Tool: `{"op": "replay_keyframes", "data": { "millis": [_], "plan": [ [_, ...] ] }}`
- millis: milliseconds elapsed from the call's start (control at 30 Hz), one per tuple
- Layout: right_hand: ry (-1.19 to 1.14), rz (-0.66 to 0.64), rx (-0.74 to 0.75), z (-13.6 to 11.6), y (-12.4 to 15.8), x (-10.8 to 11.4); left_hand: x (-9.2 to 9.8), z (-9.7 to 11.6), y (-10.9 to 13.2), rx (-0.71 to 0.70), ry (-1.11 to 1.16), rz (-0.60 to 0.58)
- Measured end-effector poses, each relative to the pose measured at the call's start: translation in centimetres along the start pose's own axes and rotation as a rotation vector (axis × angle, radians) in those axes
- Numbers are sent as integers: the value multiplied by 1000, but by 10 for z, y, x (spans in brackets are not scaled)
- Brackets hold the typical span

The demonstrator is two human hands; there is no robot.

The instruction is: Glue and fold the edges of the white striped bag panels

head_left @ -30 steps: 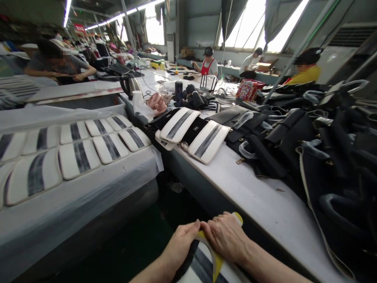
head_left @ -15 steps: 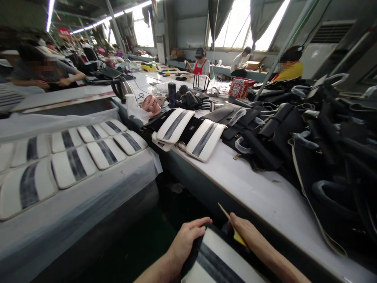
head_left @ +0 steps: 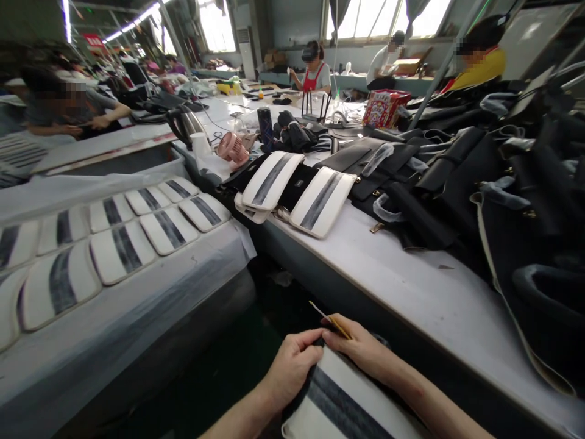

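Note:
At the bottom of the head view, a white panel with a dark stripe and black edging (head_left: pixel 361 396) tilts toward me, partly cut off by the frame. My left hand (head_left: pixel 292 360) is closed, pinching its far corner between thumb and fingers. My right hand (head_left: pixel 356 347) is closed round a thin yellow-handled tool (head_left: pixel 340 326), whose slim pale end points up and left; its exact kind is unclear. The fingertips of this hand meet the left ones at the same corner.
Rows of striped panels (head_left: pixel 121 250) lie on a covered table at left. More striped panels (head_left: pixel 322 201) rest on the white table (head_left: pixel 411 292) ahead, beside piled black bags (head_left: pixel 434 201). A pink fan (head_left: pixel 232 148) and kettle (head_left: pixel 185 125) stand farther back. Co-workers sit beyond.
My right hand has moved left to the panel's corner and now meets my left hand. The yellow-handled tool has moved with it. The view has shifted slightly.

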State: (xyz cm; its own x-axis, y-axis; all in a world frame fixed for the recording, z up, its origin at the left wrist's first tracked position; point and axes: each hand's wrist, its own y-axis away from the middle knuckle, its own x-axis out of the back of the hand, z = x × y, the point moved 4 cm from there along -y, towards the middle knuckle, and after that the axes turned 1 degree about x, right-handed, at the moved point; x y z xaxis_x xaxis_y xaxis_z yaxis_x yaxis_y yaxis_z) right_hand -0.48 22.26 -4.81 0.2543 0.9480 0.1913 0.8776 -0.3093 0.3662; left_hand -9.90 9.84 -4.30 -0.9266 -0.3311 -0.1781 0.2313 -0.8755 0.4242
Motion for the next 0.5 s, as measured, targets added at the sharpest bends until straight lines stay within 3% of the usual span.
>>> {"op": "replay_keyframes", "data": {
  "millis": [267,367,500],
  "plan": [
    [177,70,5,3,0,-1,-2,5,-1,-86,-39,-13],
    [343,205,-82,-4,9,9,0,-3,-3,-90,35,-43],
    [347,434,-102,-21,50,30,5,-30,4,88,301,-4]
  ]
}}
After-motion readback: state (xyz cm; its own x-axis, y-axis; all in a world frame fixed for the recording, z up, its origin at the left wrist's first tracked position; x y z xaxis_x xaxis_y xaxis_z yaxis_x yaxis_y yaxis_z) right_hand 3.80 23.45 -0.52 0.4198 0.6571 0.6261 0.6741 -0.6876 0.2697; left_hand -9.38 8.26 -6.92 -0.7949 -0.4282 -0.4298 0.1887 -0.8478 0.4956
